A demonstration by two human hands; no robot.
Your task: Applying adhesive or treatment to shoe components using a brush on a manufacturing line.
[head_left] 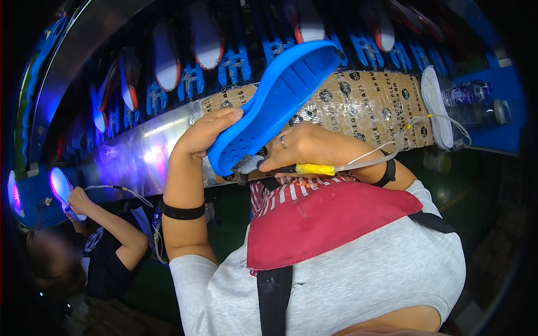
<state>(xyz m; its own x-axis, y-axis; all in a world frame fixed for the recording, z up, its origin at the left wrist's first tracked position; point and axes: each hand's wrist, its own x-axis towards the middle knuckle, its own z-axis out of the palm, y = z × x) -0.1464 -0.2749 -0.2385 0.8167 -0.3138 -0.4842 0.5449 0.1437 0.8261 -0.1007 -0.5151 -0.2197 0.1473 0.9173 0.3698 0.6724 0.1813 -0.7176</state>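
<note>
The left hand [204,134] is raised upright from a bent forearm, fingers curled over the edge of the blue sole [274,103], thumb behind it. The right hand [300,148] sits just right of the sole's lower end, knuckles up, fingers pinched around a brush handle. Each of the 2 wrists wears a black band.

Left hand [204,134]: fingers hidden behind the blue sole [274,103]; only thumb and back of hand show.
Brush [246,164]: handle mostly covered by the right hand [302,150].
Tube [392,151]: far end lost near the white sole [434,106].
Co-worker [95,246]: face blurred, body cut off by the dark rim.
Shoes on rack [207,33]: tops cut off by the upper edge.
Bottles [476,101]: dim, details too small to tell.
</note>
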